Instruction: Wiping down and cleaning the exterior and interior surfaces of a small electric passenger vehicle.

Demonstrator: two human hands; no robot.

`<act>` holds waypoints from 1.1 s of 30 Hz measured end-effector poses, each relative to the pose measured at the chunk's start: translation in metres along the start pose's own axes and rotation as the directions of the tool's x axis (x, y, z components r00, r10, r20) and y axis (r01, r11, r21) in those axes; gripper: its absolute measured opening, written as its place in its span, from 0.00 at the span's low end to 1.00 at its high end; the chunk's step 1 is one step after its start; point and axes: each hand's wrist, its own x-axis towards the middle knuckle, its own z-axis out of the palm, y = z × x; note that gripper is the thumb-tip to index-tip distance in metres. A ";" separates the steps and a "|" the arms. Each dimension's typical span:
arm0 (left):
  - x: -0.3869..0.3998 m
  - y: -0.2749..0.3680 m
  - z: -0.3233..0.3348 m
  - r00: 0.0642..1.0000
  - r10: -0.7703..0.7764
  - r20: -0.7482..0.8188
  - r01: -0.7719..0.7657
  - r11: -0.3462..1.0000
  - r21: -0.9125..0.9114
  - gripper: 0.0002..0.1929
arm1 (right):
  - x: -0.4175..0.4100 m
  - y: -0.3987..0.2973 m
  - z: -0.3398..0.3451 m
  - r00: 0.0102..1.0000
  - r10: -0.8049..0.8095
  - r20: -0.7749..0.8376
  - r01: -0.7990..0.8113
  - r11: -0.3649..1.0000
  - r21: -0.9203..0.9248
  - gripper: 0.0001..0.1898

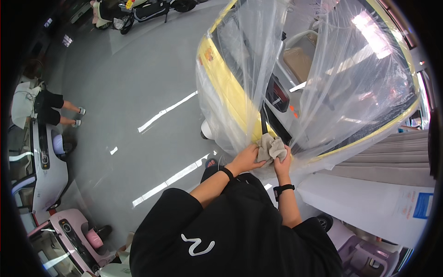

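Both hands share a crumpled grey-beige cloth [271,147] at the lower edge of a small yellow vehicle [226,85]. My left hand [248,158] grips the cloth from the left, and my right hand [282,159] pinches it from the right. A black bar, perhaps a wiper arm [264,119], runs up from the cloth's top; its lower end is hidden. Clear plastic film [249,52] hangs in folds over the vehicle and is parted in the middle, where a display or lamp unit and a brown seat [297,62] show.
Left, a person in black shorts [48,105] stands by a pale small vehicle [52,169], with a pink one [71,235] below. Scooters [148,12] stand at the top. On the right are a white box or panel [367,200], grey pleated fabric [387,155] and a purple vehicle [363,256].
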 end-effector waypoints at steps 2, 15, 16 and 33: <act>-0.004 0.014 0.000 0.999 -0.042 -0.005 0.042 0.999 0.027 0.32 | -0.004 0.002 -0.009 1.000 0.001 0.025 -0.001 1.000 0.007 0.28; 0.012 0.087 0.018 0.923 0.055 -0.380 0.046 0.967 0.252 0.21 | 0.010 -0.035 -0.064 0.983 0.078 -0.169 0.076 0.661 0.746 0.31; 0.014 0.099 0.023 0.924 0.051 -0.379 0.053 0.965 0.258 0.21 | 0.006 -0.013 -0.072 0.986 0.061 -0.153 0.076 0.653 0.753 0.34; 0.080 0.192 0.009 0.953 -0.035 -0.299 -0.062 0.949 -0.308 0.47 | -0.018 -0.030 -0.097 0.986 0.039 -0.164 0.095 0.673 0.734 0.28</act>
